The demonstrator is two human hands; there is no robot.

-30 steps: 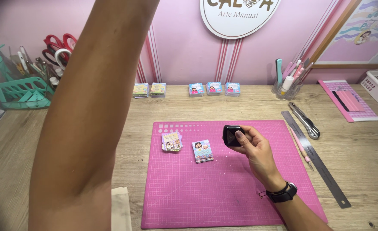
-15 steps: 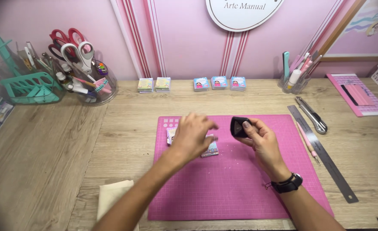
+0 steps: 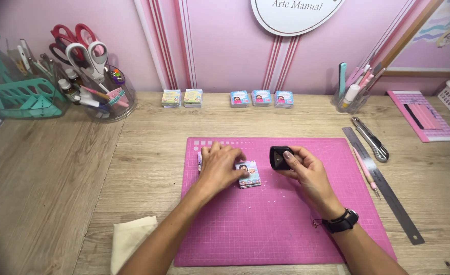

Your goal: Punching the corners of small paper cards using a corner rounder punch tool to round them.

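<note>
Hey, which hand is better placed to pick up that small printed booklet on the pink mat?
Probably the left hand: its fingers already rest on the small printed booklet on the pink cutting mat. The right hand is busy holding a small black tool.

The left hand (image 3: 220,165), raised high before the camera a second ago, has been lowered onto the pink mat (image 3: 286,229) and laid flat over the small booklets (image 3: 249,174), one of which is partly covered.
</note>
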